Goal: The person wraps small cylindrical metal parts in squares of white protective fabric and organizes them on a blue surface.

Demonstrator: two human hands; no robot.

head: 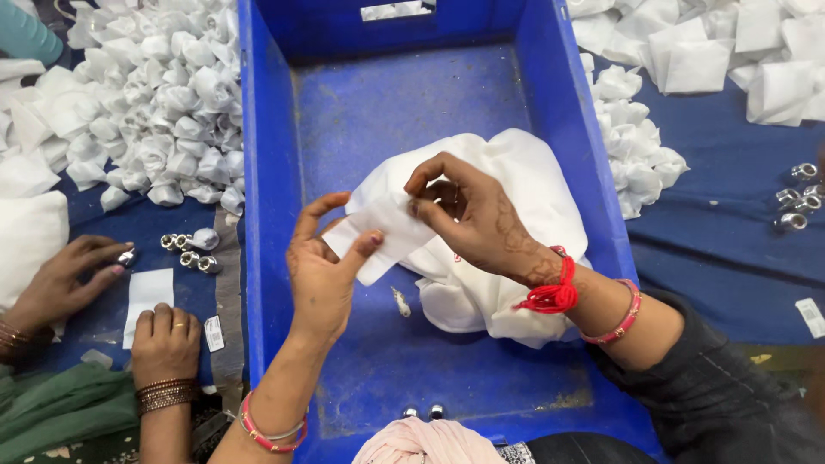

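Over a blue plastic crate (266,215), my left hand (322,271) and my right hand (468,210) both pinch a small white paper square (382,232). My right hand's fingers curl over something small that I cannot make out. Under the hands a large bunched white cloth (516,172) lies on the crate floor. A tiny white scrap (400,301) lies on the blue floor beside it. Two small silver balls (424,412) rest near the crate's near wall.
Another person's two hands (103,301) work at the left over a white paper slip (148,296), near small silver metal pieces (189,253). Heaps of white wrapped bundles (163,94) lie left and right (636,146) of the crate. More metal pieces (795,202) lie at the right.
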